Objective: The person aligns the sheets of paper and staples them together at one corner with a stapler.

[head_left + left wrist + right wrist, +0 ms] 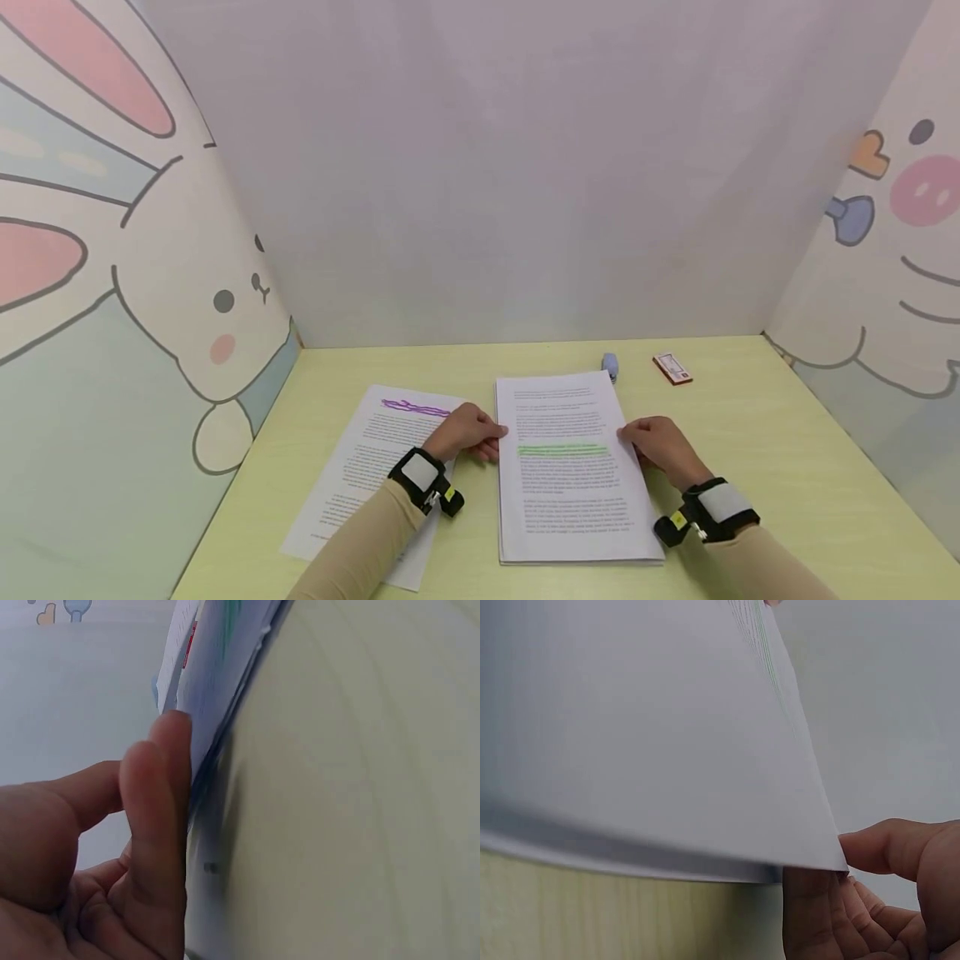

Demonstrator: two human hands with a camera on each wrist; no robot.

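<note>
My left hand (465, 429) and right hand (663, 448) pinched opposite edges of one paper stack (581, 508) between them; one page (378, 454) lay left, my sleeve (367, 542) partly covering it; one blue object (610, 364) and one box (672, 368) lay far.

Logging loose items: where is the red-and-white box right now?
In the head view, the box lies toward the back right of the table, beyond the right hand and right of the small blue object behind the paper stack.

Partitioned desk space, office-like in its stack of printed pages (577, 500), pale yellow tabletop (750, 417), plain grey back wall (487, 183), cartoon-printed panels (172, 292) on both sides
</note>
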